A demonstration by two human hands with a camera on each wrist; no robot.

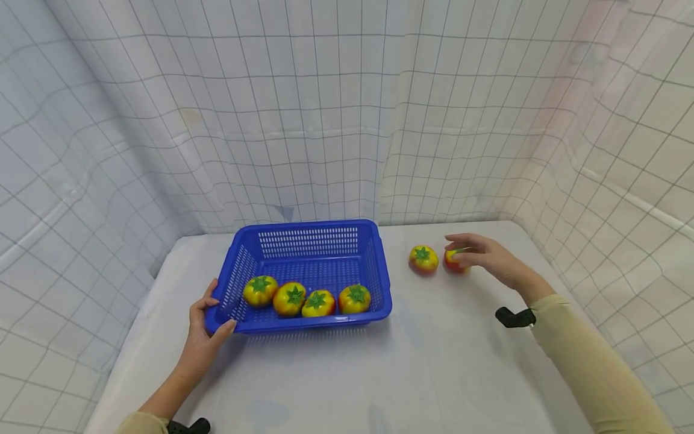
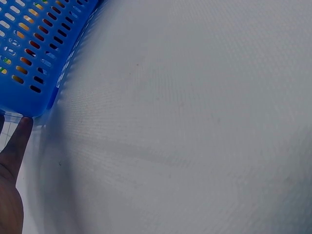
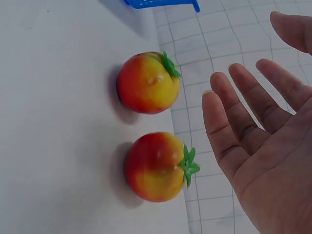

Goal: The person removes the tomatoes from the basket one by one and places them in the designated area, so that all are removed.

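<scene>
Left hand [image 1: 202, 339] grips near-left corner of blue basket [image 1: 303, 227], four red-yellow fruits [image 1: 289, 300] inside along near side; right hand [image 1: 494, 259], fingers loosely extended, hovers by rightmost of two loose fruits [image 1: 423, 260] on table [image 1: 428, 361], right of basket.

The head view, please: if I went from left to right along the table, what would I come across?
Left hand → blue basket with four fruits in it → loose fruit → right hand. A second loose fruit, partly hidden by the right hand, is left out of the order.
</scene>
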